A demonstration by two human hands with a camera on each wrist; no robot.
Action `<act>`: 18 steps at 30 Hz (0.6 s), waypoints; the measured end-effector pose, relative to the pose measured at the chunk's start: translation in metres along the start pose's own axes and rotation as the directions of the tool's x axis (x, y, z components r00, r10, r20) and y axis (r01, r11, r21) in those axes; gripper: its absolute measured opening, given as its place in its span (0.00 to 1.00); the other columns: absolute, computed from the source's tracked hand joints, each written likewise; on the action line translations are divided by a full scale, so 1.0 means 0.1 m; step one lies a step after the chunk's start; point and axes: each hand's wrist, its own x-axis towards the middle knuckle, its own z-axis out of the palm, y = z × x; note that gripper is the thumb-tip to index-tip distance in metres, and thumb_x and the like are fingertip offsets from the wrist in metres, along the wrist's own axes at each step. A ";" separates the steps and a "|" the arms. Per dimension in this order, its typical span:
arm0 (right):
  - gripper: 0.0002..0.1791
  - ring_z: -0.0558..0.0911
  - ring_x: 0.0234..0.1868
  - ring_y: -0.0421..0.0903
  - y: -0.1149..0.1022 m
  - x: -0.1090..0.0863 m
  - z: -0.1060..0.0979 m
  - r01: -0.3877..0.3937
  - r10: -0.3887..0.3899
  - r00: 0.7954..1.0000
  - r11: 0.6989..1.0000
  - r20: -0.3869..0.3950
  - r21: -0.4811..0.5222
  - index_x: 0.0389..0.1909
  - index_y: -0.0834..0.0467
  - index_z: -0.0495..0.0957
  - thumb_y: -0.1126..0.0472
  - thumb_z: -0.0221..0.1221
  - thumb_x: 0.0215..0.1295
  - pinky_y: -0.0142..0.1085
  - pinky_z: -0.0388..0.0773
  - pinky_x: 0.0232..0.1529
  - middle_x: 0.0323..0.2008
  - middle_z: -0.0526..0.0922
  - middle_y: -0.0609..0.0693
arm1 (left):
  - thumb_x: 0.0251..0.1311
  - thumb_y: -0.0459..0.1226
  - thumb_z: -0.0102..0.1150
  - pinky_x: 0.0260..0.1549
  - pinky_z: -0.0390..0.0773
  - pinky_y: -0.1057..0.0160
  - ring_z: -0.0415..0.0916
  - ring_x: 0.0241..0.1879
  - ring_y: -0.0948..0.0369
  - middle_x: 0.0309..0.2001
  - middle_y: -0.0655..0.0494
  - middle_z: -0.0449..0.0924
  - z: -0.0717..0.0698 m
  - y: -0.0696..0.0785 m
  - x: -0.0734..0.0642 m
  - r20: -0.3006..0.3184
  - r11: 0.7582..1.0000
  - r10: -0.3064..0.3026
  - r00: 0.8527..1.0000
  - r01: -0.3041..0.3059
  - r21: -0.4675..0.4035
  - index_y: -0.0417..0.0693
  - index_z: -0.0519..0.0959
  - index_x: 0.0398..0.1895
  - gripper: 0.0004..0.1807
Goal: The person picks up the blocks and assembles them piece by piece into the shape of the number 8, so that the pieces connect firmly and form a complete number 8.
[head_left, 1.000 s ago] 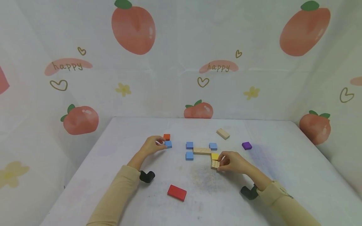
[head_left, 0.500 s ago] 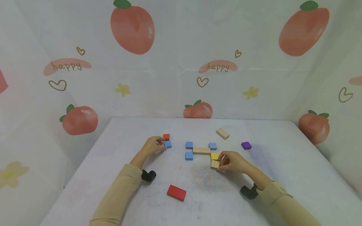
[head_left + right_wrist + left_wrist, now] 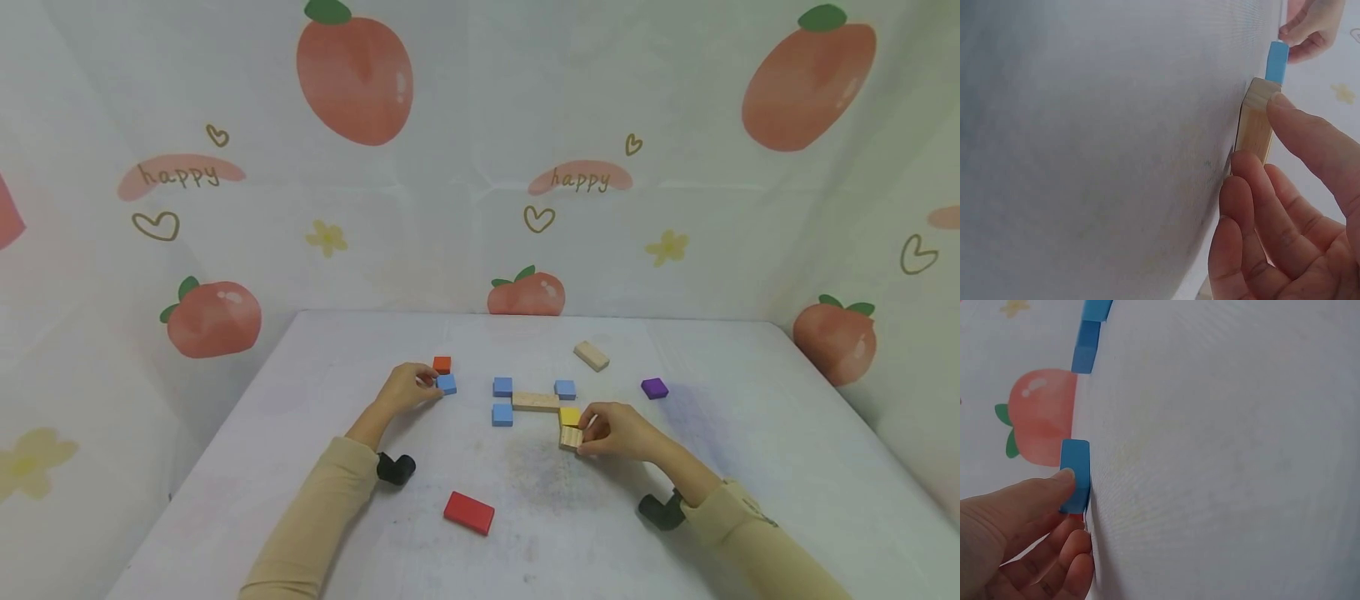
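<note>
We see white table (image 3: 360, 550) under all blocks. Our left hand (image 3: 403, 387) pinches blue block (image 3: 447, 384) between thumb and fingers, just in front of orange block (image 3: 442, 364). Our right hand (image 3: 621, 431) pinches striped wooden block (image 3: 570, 438) between thumb and fingers, just in front of yellow block (image 3: 570, 416). Red slab (image 3: 469, 512) lies nearest us. Wooden bar (image 3: 536, 402) lies between hands. Three more blue blocks (image 3: 502, 415) round bar's ends.

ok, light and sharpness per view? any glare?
Head: even, dullish light, soft shadows beside the sleeves; left wrist: blue block has clear edges, table looks soft; right wrist: wooden block readable, upper left corner darker; no strong glare in any view.
</note>
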 end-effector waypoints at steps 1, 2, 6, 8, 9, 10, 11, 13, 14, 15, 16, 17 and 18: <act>0.16 0.74 0.25 0.34 0.00 0.00 0.00 0.002 -0.002 1.000 1.000 0.000 -0.003 0.36 0.63 0.74 0.59 0.67 0.51 0.26 0.72 0.27 0.25 0.81 0.46 | 0.51 0.34 0.64 0.40 0.77 0.59 0.77 0.40 0.52 0.38 0.43 0.80 0.00 0.00 0.00 -0.001 1.000 0.000 1.000 0.000 -0.003 0.34 0.78 0.45 0.18; 0.16 0.73 0.25 0.34 0.00 0.00 0.00 0.004 -0.004 1.000 1.000 -0.001 -0.005 0.36 0.63 0.74 0.59 0.67 0.51 0.26 0.72 0.27 0.24 0.80 0.46 | 0.51 0.34 0.64 0.40 0.77 0.59 0.78 0.40 0.52 0.38 0.43 0.81 0.00 0.00 0.00 -0.004 1.000 -0.001 1.000 0.001 -0.003 0.34 0.78 0.45 0.18; 0.16 0.73 0.25 0.33 0.01 0.00 0.01 0.013 -0.013 1.000 1.000 -0.005 -0.009 0.36 0.63 0.74 0.59 0.68 0.51 0.26 0.71 0.27 0.24 0.80 0.45 | 0.51 0.34 0.64 0.41 0.78 0.58 0.79 0.40 0.52 0.38 0.43 0.82 -0.01 0.01 -0.01 -0.015 1.000 0.001 1.000 -0.001 -0.002 0.35 0.78 0.46 0.18; 0.16 0.73 0.25 0.33 0.01 0.00 0.01 0.013 -0.013 1.000 1.000 -0.007 -0.011 0.36 0.63 0.74 0.59 0.68 0.51 0.26 0.71 0.27 0.24 0.80 0.45 | 0.51 0.34 0.65 0.40 0.79 0.59 0.80 0.39 0.53 0.38 0.43 0.83 -0.01 0.02 -0.02 -0.022 1.000 0.003 1.000 -0.003 0.000 0.34 0.78 0.46 0.19; 0.16 0.73 0.25 0.33 0.01 0.00 0.01 0.013 -0.014 1.000 1.000 -0.007 -0.011 0.36 0.63 0.74 0.59 0.68 0.51 0.26 0.71 0.27 0.24 0.80 0.45 | 0.51 0.34 0.65 0.39 0.79 0.59 0.80 0.38 0.53 0.37 0.43 0.83 -0.01 0.02 -0.03 -0.026 1.000 0.002 1.000 -0.003 -0.003 0.34 0.78 0.46 0.19; 0.16 0.73 0.25 0.33 0.01 0.00 0.01 0.013 -0.013 1.000 1.000 -0.008 -0.012 0.36 0.63 0.74 0.59 0.68 0.51 0.26 0.71 0.27 0.24 0.80 0.45 | 0.51 0.34 0.65 0.38 0.78 0.60 0.80 0.38 0.54 0.37 0.43 0.83 -0.01 0.03 -0.04 -0.028 1.000 0.003 1.000 -0.003 -0.005 0.34 0.78 0.46 0.19; 0.16 0.73 0.25 0.34 0.01 0.00 0.01 0.011 -0.011 1.000 1.000 -0.008 -0.012 0.36 0.62 0.74 0.59 0.68 0.51 0.26 0.71 0.28 0.24 0.80 0.45 | 0.51 0.34 0.65 0.37 0.78 0.60 0.80 0.37 0.54 0.37 0.43 0.83 -0.01 0.04 -0.04 -0.027 1.000 0.003 1.000 -0.004 -0.008 0.34 0.78 0.46 0.19; 0.16 0.73 0.25 0.34 0.01 0.00 0.01 0.009 -0.009 1.000 1.000 -0.008 -0.012 0.36 0.62 0.74 0.59 0.68 0.51 0.26 0.71 0.28 0.24 0.80 0.45 | 0.51 0.35 0.65 0.36 0.78 0.61 0.79 0.37 0.55 0.37 0.44 0.83 0.00 0.04 -0.06 -0.023 1.000 0.007 1.000 -0.007 -0.014 0.35 0.78 0.45 0.19; 0.16 0.73 0.25 0.34 0.01 0.00 0.01 0.008 -0.008 1.000 1.000 -0.008 -0.011 0.36 0.62 0.74 0.59 0.67 0.51 0.26 0.71 0.28 0.24 0.80 0.45 | 0.51 0.35 0.66 0.36 0.78 0.61 0.79 0.37 0.55 0.37 0.43 0.83 0.01 0.05 -0.07 -0.020 1.000 0.012 1.000 -0.012 -0.019 0.35 0.78 0.45 0.18; 0.16 0.73 0.25 0.34 0.01 0.00 0.01 0.008 -0.008 1.000 1.000 -0.009 -0.010 0.36 0.63 0.74 0.59 0.67 0.51 0.26 0.71 0.28 0.24 0.80 0.45 | 0.51 0.35 0.66 0.36 0.78 0.62 0.80 0.37 0.55 0.36 0.44 0.83 0.01 0.06 -0.08 -0.015 1.000 0.015 1.000 -0.015 -0.027 0.35 0.78 0.45 0.18; 0.16 0.73 0.25 0.34 0.01 0.00 0.01 0.008 -0.008 1.000 1.000 -0.009 -0.009 0.36 0.63 0.74 0.59 0.67 0.51 0.26 0.71 0.28 0.24 0.80 0.45 | 0.51 0.35 0.66 0.36 0.78 0.62 0.80 0.37 0.55 0.36 0.44 0.83 0.02 0.06 -0.09 -0.010 0.999 0.019 1.000 -0.020 -0.037 0.35 0.78 0.45 0.18; 0.16 0.73 0.25 0.34 0.01 0.00 0.01 0.008 -0.008 1.000 1.000 -0.009 -0.008 0.36 0.63 0.74 0.59 0.67 0.51 0.26 0.71 0.27 0.24 0.80 0.46 | 0.50 0.35 0.66 0.36 0.79 0.62 0.80 0.37 0.55 0.36 0.44 0.83 0.02 0.07 -0.10 -0.005 0.999 0.025 1.000 -0.025 -0.047 0.35 0.78 0.44 0.18; 0.16 0.73 0.25 0.34 0.01 0.00 0.01 0.008 -0.009 1.000 1.000 -0.008 -0.009 0.36 0.63 0.74 0.59 0.67 0.51 0.26 0.71 0.27 0.24 0.80 0.46 | 0.50 0.35 0.66 0.36 0.79 0.62 0.80 0.37 0.56 0.36 0.44 0.83 0.03 0.08 -0.11 0.000 0.998 0.031 1.000 -0.031 -0.056 0.35 0.78 0.44 0.18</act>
